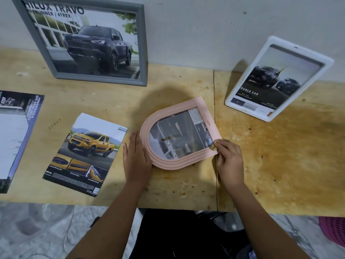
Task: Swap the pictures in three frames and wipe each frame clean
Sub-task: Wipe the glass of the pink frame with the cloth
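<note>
- Pic inside the pink arched frame (180,135) is hard to read: greyish, glare, text block at one corner.
- Small tan cloth (218,142) mostly hidden by fingers; far-L leaflet (15,135) cut off.
- Frame lies flat on table (280,156), centre-front.
- L hand (137,159) flat against its curved edge; R hand (229,161) pinches cloth at its corner.

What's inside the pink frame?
A greyish printed page shows through the pink arched frame, with a text block at one corner. The right hand pinching a small tan cloth covers another corner.
</note>
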